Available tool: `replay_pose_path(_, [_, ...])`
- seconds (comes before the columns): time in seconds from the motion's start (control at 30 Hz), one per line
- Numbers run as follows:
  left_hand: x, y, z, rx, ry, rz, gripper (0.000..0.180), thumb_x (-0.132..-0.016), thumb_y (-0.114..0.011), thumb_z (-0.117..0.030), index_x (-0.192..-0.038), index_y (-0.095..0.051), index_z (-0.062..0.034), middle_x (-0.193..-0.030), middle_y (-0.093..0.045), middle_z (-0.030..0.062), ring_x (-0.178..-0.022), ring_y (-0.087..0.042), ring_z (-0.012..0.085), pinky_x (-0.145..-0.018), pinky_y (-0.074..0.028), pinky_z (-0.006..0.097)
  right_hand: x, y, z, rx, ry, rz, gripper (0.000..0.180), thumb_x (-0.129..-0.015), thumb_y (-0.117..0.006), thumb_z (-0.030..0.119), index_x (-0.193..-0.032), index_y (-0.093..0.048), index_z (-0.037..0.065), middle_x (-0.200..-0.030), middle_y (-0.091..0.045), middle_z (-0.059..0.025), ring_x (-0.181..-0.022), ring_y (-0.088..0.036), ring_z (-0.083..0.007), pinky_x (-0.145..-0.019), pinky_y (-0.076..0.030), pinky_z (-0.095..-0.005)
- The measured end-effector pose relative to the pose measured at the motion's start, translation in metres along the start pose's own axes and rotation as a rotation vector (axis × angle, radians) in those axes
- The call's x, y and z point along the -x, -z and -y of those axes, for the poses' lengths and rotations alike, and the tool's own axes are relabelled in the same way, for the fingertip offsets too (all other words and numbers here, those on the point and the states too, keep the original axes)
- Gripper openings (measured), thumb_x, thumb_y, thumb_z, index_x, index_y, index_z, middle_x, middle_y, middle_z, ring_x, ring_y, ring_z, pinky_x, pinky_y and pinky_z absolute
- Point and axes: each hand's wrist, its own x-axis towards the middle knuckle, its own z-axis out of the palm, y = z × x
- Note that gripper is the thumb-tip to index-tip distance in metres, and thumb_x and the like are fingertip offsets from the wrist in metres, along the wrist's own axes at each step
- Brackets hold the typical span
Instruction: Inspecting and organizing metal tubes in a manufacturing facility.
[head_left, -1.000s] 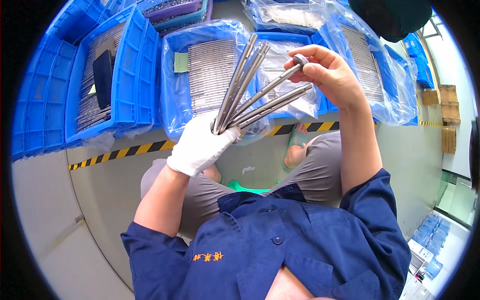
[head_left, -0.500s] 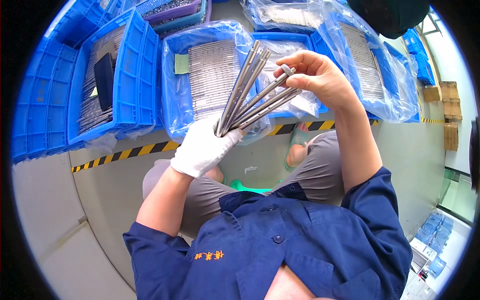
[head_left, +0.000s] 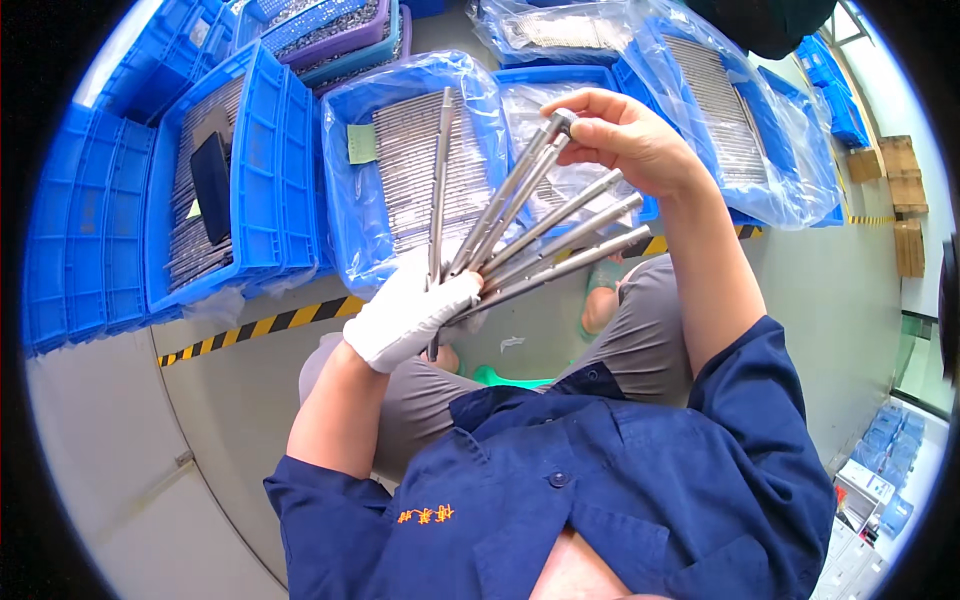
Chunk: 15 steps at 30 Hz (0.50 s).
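My left hand (head_left: 412,312), in a white glove, is closed round several grey metal rods (head_left: 572,263). The rods have small holes along their length and fan out upward and to the right; one stands nearly upright, apart from the others. My bare right hand (head_left: 632,143) pinches a small grey metal piece (head_left: 563,122) between thumb and fingers. This piece sits at the upper tip of one rod. Whether it is fitted round that tip or only touches it, I cannot tell.
Ahead, a blue crate (head_left: 345,215) lined with clear plastic holds rows of similar rods. A tilted crate (head_left: 265,170) at left carries rods and a black flat object (head_left: 210,187). Another rod crate (head_left: 790,185) is at right. Black-and-yellow tape (head_left: 290,320) marks the floor.
The rods have spread from a tighter bunch into a wider fan. My right hand has moved slightly up and left, with the small metal piece now at a rod's tip.
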Motion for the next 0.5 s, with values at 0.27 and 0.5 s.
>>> replay_pose_path(0.27, [-0.001,0.002,0.002,-0.068,0.073,0.049,0.031,-0.078,-0.057,-0.03,-0.087,-0.058,-0.0006,-0.068,-0.052,0.0,-0.062,-0.044,0.0065,-0.055,-0.038,0.022,0.01,-0.001,0.006,-0.02,-0.048,0.086,0.045,-0.07,-0.069,0.026,-0.104,-0.053,0.0,-0.09,-0.059,-0.0084,-0.081,-0.059,-0.0149,-0.077,-0.048,-0.0287])
replay_pose_path(0.5, [-0.004,0.005,0.011,-0.071,0.052,0.096,0.032,-0.08,-0.056,-0.032,-0.085,-0.058,-0.0009,-0.068,-0.053,0.001,-0.061,-0.046,0.0077,-0.055,-0.039,0.023,0.009,-0.001,0.004,0.117,-0.075,0.044,0.031,-0.066,-0.071,0.011,-0.091,-0.055,0.003,-0.087,-0.06,-0.0085,-0.08,-0.059,-0.0162,-0.075,-0.048,-0.0278])
